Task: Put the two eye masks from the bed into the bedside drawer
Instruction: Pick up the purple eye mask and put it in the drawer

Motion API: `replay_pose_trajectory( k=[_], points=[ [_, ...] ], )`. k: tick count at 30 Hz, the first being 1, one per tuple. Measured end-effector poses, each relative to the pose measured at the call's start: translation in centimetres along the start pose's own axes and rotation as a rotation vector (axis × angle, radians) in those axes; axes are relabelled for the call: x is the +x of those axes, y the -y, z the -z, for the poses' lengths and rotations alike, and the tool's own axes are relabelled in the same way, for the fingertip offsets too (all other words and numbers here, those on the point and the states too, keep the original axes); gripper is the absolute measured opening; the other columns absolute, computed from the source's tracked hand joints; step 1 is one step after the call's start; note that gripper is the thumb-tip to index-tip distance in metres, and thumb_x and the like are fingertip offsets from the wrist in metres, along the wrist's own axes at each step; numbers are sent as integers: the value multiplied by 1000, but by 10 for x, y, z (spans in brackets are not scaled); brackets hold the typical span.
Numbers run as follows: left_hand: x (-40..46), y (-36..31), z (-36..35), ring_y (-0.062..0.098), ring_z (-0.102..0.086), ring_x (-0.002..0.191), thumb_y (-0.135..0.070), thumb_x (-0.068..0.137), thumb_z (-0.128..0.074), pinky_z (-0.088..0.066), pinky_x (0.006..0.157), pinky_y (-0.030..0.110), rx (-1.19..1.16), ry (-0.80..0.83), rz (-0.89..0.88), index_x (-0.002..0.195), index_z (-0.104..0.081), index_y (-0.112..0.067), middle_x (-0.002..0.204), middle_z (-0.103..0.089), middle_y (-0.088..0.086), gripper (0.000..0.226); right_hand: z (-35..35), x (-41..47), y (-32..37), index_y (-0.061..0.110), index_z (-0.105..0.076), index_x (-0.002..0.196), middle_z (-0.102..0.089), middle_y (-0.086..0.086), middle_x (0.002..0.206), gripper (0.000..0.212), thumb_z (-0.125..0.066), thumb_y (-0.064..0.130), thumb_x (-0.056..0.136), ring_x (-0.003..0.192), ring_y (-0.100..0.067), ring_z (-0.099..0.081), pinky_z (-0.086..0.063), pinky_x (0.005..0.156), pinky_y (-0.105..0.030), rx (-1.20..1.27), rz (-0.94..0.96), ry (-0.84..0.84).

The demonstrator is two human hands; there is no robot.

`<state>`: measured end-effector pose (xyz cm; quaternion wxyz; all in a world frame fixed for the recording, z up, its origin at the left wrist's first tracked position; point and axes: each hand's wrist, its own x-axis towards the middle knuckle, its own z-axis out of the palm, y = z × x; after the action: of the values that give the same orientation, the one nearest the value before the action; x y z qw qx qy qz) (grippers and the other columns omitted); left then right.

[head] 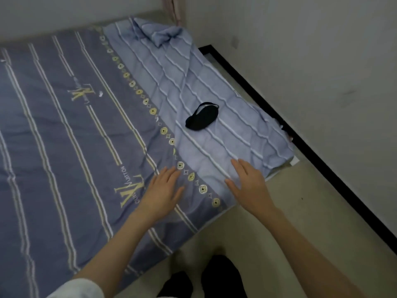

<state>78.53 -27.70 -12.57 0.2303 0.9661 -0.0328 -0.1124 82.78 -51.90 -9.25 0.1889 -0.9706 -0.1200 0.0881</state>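
A black eye mask (202, 116) lies on the light blue striped blanket (214, 143) near the bed's right edge. Only this one mask is visible. My left hand (162, 192) hovers flat over the darker striped sheet (64, 147), fingers spread, holding nothing. My right hand (250, 184) is held over the blanket's near corner, fingers apart and empty. Both hands are some way short of the mask. No bedside drawer shows in this view.
A beige floor (268, 233) runs along the bed's right side, bounded by a white wall (322, 72) with a black skirting strip (300, 143). Dark feet or shoes (214, 280) stand at the bottom. The blanket bunches up at the far end (163, 35).
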Motion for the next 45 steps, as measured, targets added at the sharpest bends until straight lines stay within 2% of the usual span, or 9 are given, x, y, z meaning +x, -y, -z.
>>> replay_pose_trajectory(
  k=[5,10,16,22,29,32,35,40,45],
  points=[
    [95,-3,-35,29,-21,140,-30,92,-45,-22,114,45,-17,84,64,139,-27,-13,150,-31,11,53,-22,90,-68,20,-23,144,-25,-10,154,61,-42,43,91,142,-26,-20,-15,115,-50,-17,-45,132],
    [187,0,-76,35,-27,136,-15,89,-51,-26,113,48,-155,3,330,136,-33,-9,146,-34,19,51,-65,194,-136,22,-14,146,-14,-10,157,63,-36,46,92,144,-27,-11,-8,116,-52,-94,11,239],
    [296,7,-107,30,-14,142,-16,89,-49,-19,114,52,23,34,284,139,-27,-15,152,-25,11,54,-112,290,-211,24,-7,146,-6,-12,158,70,-40,48,90,145,-32,-2,-7,114,-55,-183,-8,312],
    [373,20,-126,28,-3,143,-3,88,-45,-8,116,49,106,18,301,141,-21,-16,155,-19,7,60,-146,310,-247,32,21,139,10,-5,157,81,-28,66,85,145,-30,2,0,115,-55,-259,21,350],
    [396,42,-140,30,-14,142,-4,89,-45,-19,114,49,114,-31,348,140,-27,-16,153,-23,9,55,-155,312,-252,31,17,141,12,-3,155,78,-19,67,82,145,-29,2,3,114,-52,-250,32,322],
    [400,38,-133,32,-39,131,4,86,-44,-37,103,50,54,-136,382,129,-46,-9,141,-46,13,45,-152,314,-252,33,23,138,22,0,151,77,-16,68,81,145,-28,6,7,114,-51,-239,32,354],
    [392,22,-118,39,-64,91,-4,88,-48,-52,68,45,8,-231,378,118,-57,-9,111,-68,17,32,-146,319,-249,34,25,137,24,-1,153,76,-20,66,85,145,-27,10,7,114,-53,-235,18,432],
    [361,-13,-83,33,-59,63,-12,89,-50,-34,54,28,-272,-270,443,100,-64,-6,68,-65,19,19,-111,326,-224,24,-2,146,-1,-8,159,73,-35,55,89,145,-28,-3,-2,114,-57,-54,-38,519],
    [307,-46,-40,21,-53,63,-9,85,-56,-39,57,27,-597,-200,511,84,-64,-2,69,-62,15,10,-58,307,-156,16,-13,146,-14,-4,157,80,-58,40,84,144,-17,-12,-14,119,-41,462,30,443]
  ],
)
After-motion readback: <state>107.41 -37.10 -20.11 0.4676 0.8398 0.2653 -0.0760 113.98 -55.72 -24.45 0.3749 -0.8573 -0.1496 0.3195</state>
